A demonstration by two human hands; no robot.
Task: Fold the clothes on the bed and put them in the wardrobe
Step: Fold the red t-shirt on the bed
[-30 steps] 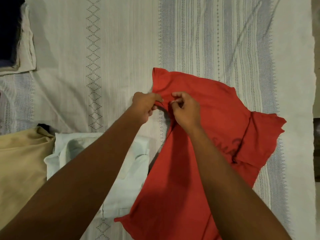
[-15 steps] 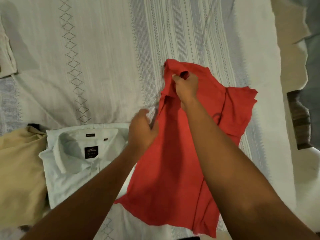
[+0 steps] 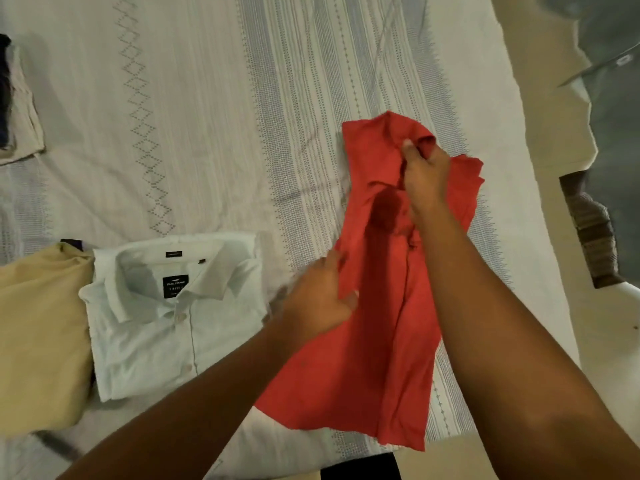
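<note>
While the right grip (image 3: 427, 171) is clamped on the bunched upper end of the red shirt (image 3: 363, 375), the left grip (image 3: 318, 299) pinches its left edge at mid-length. This garment lies lengthwise near the right side of the bed (image 3: 207, 116), beside a folded white shirt (image 3: 166, 323) and a tan garment (image 3: 34, 334). Step in hand, by judgement: folding the red shirt. The next move calls for spreading the cloth flat, then turning one side inward evenly.
</note>
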